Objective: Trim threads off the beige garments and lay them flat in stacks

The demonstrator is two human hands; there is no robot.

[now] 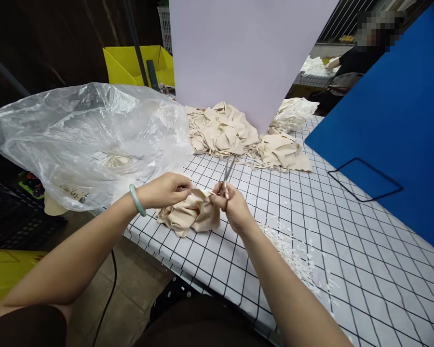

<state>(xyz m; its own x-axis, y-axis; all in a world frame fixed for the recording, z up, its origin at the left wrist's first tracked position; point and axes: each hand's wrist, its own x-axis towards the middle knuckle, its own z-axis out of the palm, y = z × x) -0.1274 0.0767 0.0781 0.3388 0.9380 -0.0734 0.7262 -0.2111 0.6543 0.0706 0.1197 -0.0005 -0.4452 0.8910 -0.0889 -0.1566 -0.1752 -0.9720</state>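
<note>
1. Beige fabric piece (190, 214) lies bunched on the gridded table (347, 250), directly between and under both hands; its upper edge is lifted off the heap.
2. Left hand (164, 189), a green bangle (137, 200) at its wrist, pinches that raised edge; fingers closed on the cloth.
3. Right hand (233, 205) grips small scissors (227, 176); blades point away, just above the pinched edge.
4. Beyond the hands sits a pile of beige cloth (235, 137); left of the left hand, a clear plastic bag (83, 140); white trimmings (292, 250) lie beside the right forearm.
</note>
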